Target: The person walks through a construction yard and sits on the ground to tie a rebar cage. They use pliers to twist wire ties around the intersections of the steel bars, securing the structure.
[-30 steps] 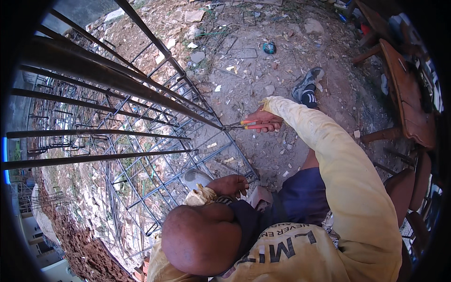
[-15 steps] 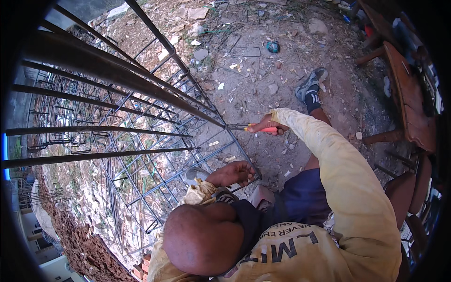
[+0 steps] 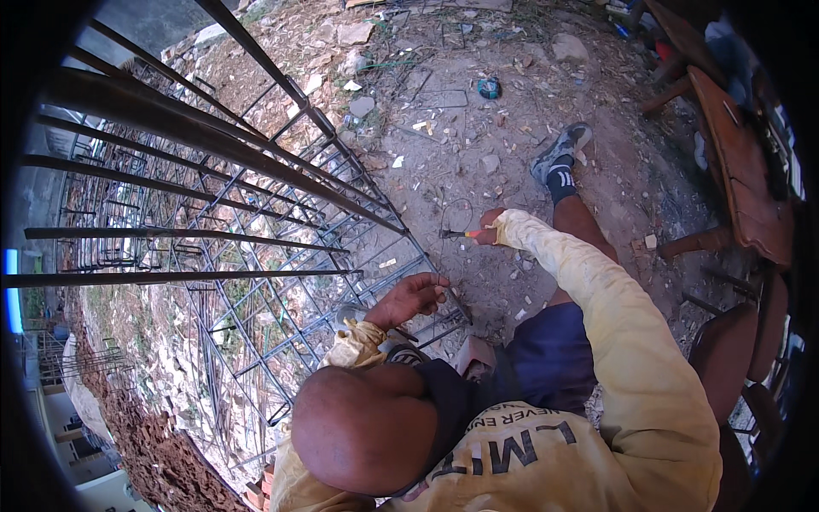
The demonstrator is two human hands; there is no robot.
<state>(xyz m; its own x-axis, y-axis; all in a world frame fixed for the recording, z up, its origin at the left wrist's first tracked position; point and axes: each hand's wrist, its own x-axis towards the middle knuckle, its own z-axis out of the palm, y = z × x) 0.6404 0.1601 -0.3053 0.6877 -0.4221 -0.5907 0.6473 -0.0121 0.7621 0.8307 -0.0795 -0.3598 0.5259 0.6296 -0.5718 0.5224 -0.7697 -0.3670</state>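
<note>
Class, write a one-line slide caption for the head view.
Right grip around pliers, left grip near the edge of a steel-bar cage.

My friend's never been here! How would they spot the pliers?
Find the big frame of metal bars on the left. Go right to the right hand at the end of the yellow sleeve. The pliers poke out toward the bars; their touch of red and yellow sets them apart from those dark bars.

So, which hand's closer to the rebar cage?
Left: the left hand is by the edge of the rebar cage; the right hand, gripping pliers, is farther right.
</note>
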